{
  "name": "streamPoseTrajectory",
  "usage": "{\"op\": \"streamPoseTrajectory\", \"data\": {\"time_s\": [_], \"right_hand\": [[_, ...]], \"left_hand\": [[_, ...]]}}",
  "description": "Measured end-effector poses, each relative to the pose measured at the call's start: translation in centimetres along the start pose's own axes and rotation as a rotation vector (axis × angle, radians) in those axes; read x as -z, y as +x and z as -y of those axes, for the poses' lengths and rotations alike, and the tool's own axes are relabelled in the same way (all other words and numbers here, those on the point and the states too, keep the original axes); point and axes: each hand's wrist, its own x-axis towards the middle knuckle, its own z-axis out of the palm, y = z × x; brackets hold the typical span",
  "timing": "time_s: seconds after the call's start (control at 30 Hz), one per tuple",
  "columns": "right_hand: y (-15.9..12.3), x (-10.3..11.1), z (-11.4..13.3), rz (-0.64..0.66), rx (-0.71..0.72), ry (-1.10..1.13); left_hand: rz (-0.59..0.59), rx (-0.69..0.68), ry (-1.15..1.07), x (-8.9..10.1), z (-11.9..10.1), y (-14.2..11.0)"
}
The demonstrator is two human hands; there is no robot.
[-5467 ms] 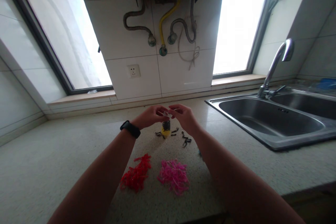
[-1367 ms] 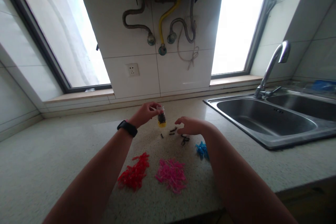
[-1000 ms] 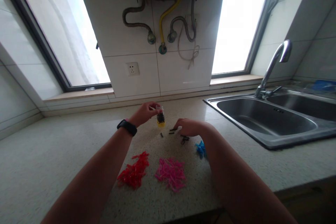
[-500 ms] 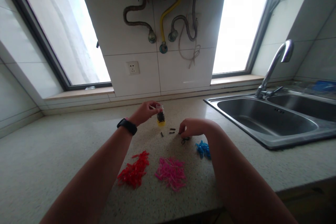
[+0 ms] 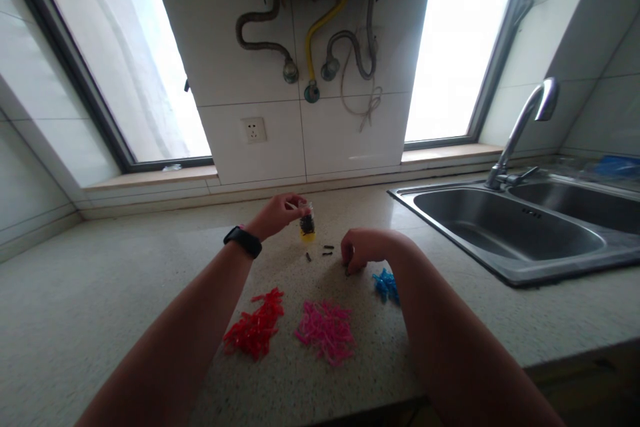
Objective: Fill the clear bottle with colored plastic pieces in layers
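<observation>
At the middle of the counter, my left hand (image 5: 290, 205) has its fingers closed on the top of a small clear jar (image 5: 307, 223). The jar stands upright, yellow at the bottom, with dark pieces inside. To its right my right hand (image 5: 356, 250) is down at the counter, fingertips pinched together over a small dark piece (image 5: 347, 272); what they hold is mostly hidden. Several short dark pieces (image 5: 327, 250) lie between the jar and my right hand. Nearer me are a heap of red pieces (image 5: 256, 327), a heap of pink strands (image 5: 326, 331) and a heap of blue pieces (image 5: 386, 285), partly behind my right forearm.
A steel double sink (image 5: 505, 220) with a tap (image 5: 520, 127) is set into the counter (image 5: 125, 267) on the right. Behind stands a tiled wall with a socket (image 5: 253, 129), pipes and two windows. The counter's front edge runs close below the heaps.
My right hand has shifted slightly toward me, and its fingers now cover the dark pieces that showed beside it. My left hand and the jar have stayed almost still.
</observation>
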Motion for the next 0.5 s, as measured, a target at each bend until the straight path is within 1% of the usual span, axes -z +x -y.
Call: {"op": "streamPoseTrajectory", "data": {"time_s": [0.13, 0.3, 0.43, 0.5], "right_hand": [[-0.02, -0.16, 0.13, 0.018, 0.001, 0.059], [-0.43, -0.14, 0.67, 0.013, -0.003, 0.036], [-0.58, -0.15, 0.91, -0.023, 0.002, 0.014], [-0.44, -0.18, 0.80, -0.061, 0.013, 0.030]], "left_hand": [[0.009, 0.003, -0.001, -0.05, -0.07, 0.00], [0.012, 0.008, -0.005, -0.11, -0.09, -0.02], [0.025, -0.003, -0.004, -0.12, -0.09, -0.03], [0.026, -0.010, -0.005, -0.15, -0.02, 0.01]]}}
